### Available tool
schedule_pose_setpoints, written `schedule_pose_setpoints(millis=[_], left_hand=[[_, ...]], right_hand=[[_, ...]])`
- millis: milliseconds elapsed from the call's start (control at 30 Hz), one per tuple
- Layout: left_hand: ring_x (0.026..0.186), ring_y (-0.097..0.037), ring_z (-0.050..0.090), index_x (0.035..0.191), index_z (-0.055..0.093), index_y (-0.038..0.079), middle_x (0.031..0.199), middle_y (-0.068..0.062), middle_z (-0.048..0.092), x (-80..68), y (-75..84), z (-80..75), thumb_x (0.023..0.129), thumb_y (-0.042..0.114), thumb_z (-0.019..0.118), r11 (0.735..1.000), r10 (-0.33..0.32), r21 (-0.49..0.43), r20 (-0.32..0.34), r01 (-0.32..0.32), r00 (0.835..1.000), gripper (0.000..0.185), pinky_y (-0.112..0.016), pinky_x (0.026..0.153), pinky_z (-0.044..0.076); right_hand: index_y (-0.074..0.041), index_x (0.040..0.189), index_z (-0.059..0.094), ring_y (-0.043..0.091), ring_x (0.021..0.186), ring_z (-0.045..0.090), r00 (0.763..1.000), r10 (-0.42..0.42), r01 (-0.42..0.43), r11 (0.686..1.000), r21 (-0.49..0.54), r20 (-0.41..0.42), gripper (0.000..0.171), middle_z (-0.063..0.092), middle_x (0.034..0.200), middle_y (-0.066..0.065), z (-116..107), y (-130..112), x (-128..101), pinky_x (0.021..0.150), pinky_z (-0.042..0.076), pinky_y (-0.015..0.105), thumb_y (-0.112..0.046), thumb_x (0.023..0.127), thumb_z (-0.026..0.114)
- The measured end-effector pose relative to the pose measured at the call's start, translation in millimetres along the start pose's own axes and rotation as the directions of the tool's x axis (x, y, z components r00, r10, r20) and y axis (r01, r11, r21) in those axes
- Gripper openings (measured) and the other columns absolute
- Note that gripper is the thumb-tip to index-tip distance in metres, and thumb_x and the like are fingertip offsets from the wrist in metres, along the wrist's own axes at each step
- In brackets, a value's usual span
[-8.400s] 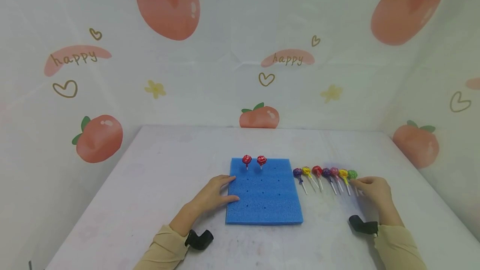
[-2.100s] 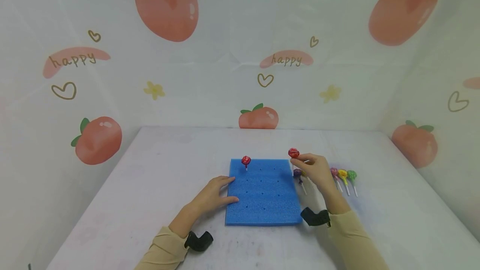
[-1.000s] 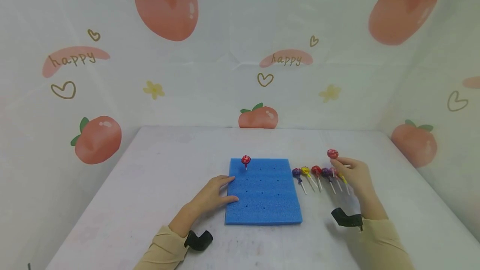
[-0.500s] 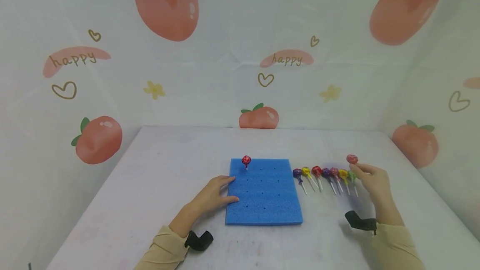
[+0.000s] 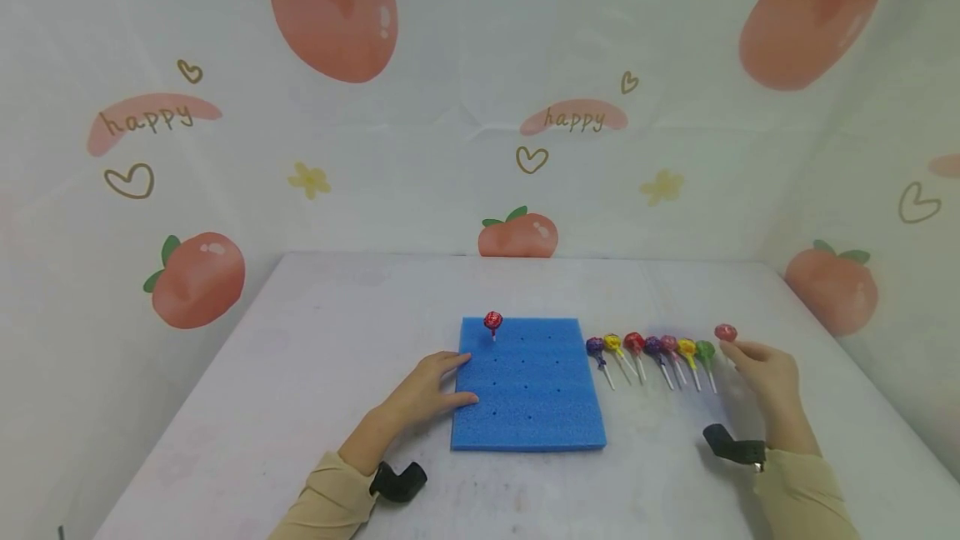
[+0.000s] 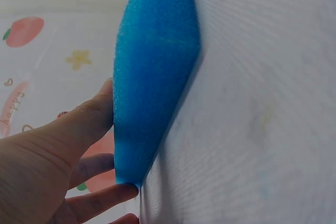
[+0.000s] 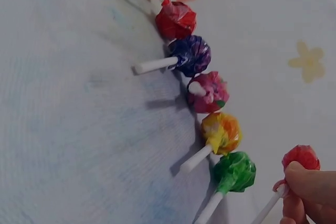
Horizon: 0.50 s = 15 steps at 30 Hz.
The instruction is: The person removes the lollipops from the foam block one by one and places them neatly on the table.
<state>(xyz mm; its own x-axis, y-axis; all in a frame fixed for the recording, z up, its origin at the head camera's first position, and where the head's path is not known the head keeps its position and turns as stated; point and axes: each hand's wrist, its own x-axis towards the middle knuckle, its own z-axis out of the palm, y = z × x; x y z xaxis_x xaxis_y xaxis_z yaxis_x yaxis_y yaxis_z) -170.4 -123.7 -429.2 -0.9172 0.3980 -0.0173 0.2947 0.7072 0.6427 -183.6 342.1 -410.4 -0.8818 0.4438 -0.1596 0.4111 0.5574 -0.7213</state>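
One red lollipop [image 5: 725, 332] is pinched by its stick between the thumb and fingertips of the right hand [image 5: 761, 369], its wrapped head raised just past the fingertips; in the right wrist view the same lollipop [image 7: 301, 157] sits beside the green lollipop [image 7: 234, 172], close but apart. Six lollipops [image 5: 651, 347] lie in a row on the table [image 5: 300, 373] just left of the right hand, sticks pointing toward the person; counted outward from that hand they are one green [image 5: 704, 349], one yellow [image 5: 686, 347], one pink [image 5: 669, 343], one purple [image 5: 652, 345], one red [image 5: 633, 342], one yellow [image 5: 612, 342], and beyond them a seventh, purple [image 5: 595, 346], nearest the blue foam pad [image 5: 528, 386]; the pad lies between the two hands. The left hand [image 5: 423, 390] rests with fingers straight and relaxed against the pad's left edge, fingertips [image 6: 97, 108] touching its side and gripping nothing; one more red lollipop [image 5: 492, 322] stands upright in the pad's far corner, beyond that hand's fingertips.
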Motion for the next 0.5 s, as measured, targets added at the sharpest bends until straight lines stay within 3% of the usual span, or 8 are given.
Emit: schedule_pose_setpoints(millis=[167,267,367,500], left_hand=[[0.132,-0.037,0.039,0.137,0.046,0.005,0.139,-0.019,0.047,0.4,0.0,-0.1,0.083,0.033,0.069,1.0,-0.003,-0.007,0.0,0.003,1.0,0.065,-0.053,0.109,0.034],[0.132,-0.038,0.039,0.137,0.046,0.005,0.138,-0.02,0.047,0.6,-0.2,-0.2,0.083,0.033,0.07,1.0,0.0,-0.012,0.0,0.0,1.0,0.066,-0.054,0.108,0.034],[0.132,-0.037,0.04,0.137,0.046,0.005,0.139,-0.02,0.047,0.9,-1.1,0.4,0.083,0.034,0.07,1.0,-0.001,-0.01,0.002,0.001,1.0,0.066,-0.054,0.108,0.035],[0.132,-0.036,0.04,0.137,0.046,0.006,0.139,-0.019,0.046,1.5,-2.0,1.1,0.083,0.035,0.069,1.0,-0.005,0.004,0.0,0.005,1.0,0.066,-0.053,0.108,0.035]], right_hand=[[0.01,0.126,0.05,0.003,0.065,0.052,0.998,0.042,-0.043,0.999,0.03,0.043,0.059,0.064,0.073,-0.002,-1.1,5.9,3.7,0.057,0.045,0.02,-0.038,0.091,0.054],[0.011,0.124,0.052,0.003,0.061,0.052,0.998,0.045,-0.046,0.999,0.022,0.033,0.058,0.063,0.068,-0.005,-0.6,8.9,5.8,0.054,0.045,0.019,-0.036,0.091,0.055],[0.011,0.122,0.054,0.009,0.065,0.054,0.999,0.045,-0.045,0.999,-0.002,0.012,0.056,0.065,0.07,0.002,0.1,10.7,7.0,0.055,0.044,0.02,-0.035,0.09,0.055],[0.011,0.122,0.054,0.027,0.087,0.054,0.998,0.067,-0.067,0.997,-0.031,0.01,0.056,0.064,0.093,0.023,0.9,10.3,6.9,0.062,0.039,0.024,-0.036,0.091,0.054]])
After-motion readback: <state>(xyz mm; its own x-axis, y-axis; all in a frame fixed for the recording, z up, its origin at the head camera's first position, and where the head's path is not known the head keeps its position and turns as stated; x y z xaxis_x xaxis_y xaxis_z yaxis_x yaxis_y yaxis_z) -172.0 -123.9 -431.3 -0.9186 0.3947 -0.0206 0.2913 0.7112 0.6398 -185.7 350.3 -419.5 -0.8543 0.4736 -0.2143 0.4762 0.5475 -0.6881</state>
